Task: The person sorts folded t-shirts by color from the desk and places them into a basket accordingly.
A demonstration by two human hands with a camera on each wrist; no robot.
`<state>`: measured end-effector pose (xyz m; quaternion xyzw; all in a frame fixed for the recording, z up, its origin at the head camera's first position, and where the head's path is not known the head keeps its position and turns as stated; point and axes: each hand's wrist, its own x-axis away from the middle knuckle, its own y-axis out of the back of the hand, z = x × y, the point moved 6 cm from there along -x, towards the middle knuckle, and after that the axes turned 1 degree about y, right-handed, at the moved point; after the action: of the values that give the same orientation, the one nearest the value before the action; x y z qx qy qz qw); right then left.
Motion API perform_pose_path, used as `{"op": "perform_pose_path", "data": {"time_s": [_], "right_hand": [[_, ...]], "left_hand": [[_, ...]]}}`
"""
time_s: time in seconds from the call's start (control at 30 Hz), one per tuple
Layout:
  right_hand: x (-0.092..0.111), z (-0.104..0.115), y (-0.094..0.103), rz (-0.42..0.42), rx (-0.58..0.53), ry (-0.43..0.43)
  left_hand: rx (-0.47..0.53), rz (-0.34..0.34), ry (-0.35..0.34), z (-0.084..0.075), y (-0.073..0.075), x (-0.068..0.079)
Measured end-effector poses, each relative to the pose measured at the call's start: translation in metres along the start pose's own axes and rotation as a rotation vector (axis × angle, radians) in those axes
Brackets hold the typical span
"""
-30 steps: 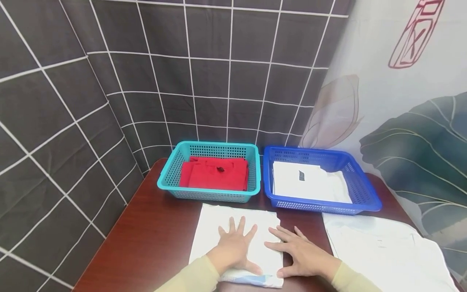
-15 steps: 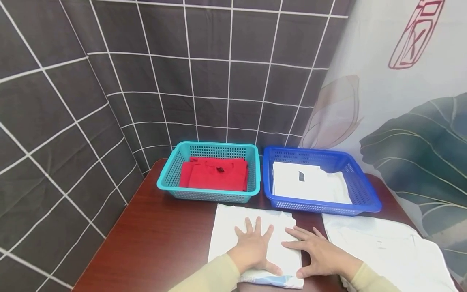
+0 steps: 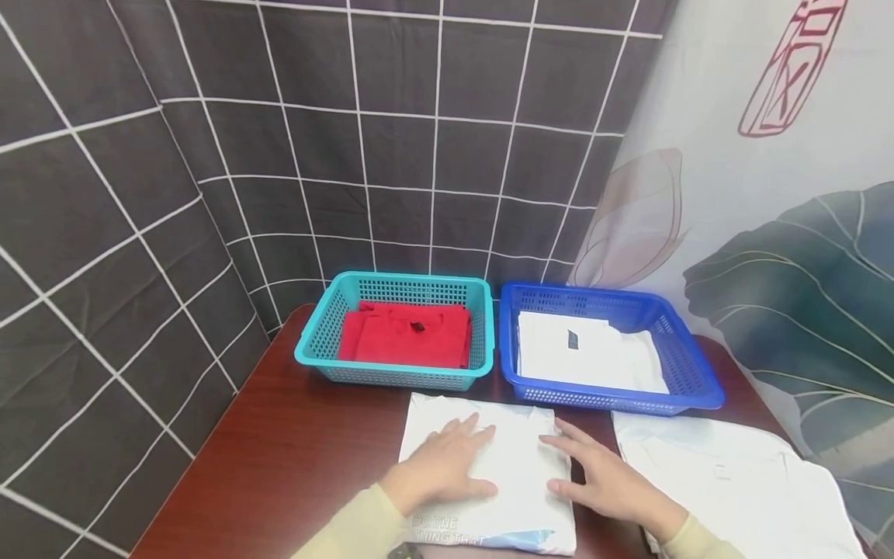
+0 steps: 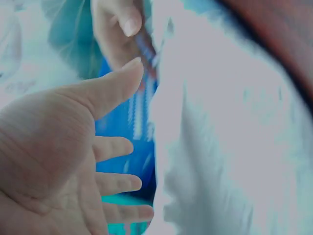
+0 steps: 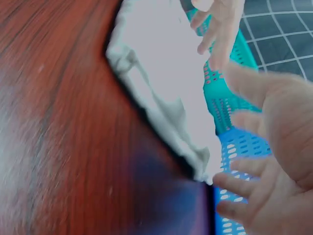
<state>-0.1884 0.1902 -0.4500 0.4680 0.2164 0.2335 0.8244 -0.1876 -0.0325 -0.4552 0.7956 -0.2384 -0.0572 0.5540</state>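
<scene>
A folded white T-shirt (image 3: 513, 466) with grey lettering and a pale blue patch at its near edge lies on the table in front of me. Over its left half is my left hand (image 3: 443, 466), fingers extended. In the left wrist view, that hand's fingers (image 4: 117, 183) look straight and grip nothing. My right hand (image 3: 604, 473) is at the shirt's right edge, its fingers spread and the thumb apart. The right wrist view shows the right hand (image 5: 274, 147) blurred beside the shirt's edge (image 5: 161, 98). Whether the fingertips press on the cloth is hard to tell.
A turquoise basket (image 3: 398, 380) holding folded red clothing (image 3: 412, 341) stands behind the shirt. To its right, a blue basket (image 3: 601, 400) contains folded white clothing (image 3: 594, 357). Another white shirt (image 3: 740, 481) lies at the right. Dark gridded cloth (image 3: 391, 147) hangs behind the table (image 3: 300, 450).
The folded shirt slid right under both hands, then stopped. Since then my left hand has shifted left across it, uncovering the lettering, and its fingers are less spread. The right hand stays at the edge.
</scene>
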Motion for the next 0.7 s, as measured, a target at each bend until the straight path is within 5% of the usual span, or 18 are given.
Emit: {"op": "perform_pose_path", "data": {"time_s": [0.17,0.33,0.53,0.7], "right_hand": [[-0.004,-0.008,0.006,-0.06,-0.06,-0.201],[-0.003,-0.015,0.004,-0.036,-0.18,-0.373],[-0.005,-0.022,-0.009,-0.059,-0.6,-0.566],[-0.009,-0.024,-0.023,-0.071,-0.931,-0.599]], "left_hand": [[0.06,-0.106,0.075,0.04,0.024,0.016],[0.134,-0.154,0.189,0.073,0.03,0.029],[0.2,-0.194,0.223,0.085,0.024,0.037],[0.347,-0.238,0.178,0.085,0.014,0.036]]}}
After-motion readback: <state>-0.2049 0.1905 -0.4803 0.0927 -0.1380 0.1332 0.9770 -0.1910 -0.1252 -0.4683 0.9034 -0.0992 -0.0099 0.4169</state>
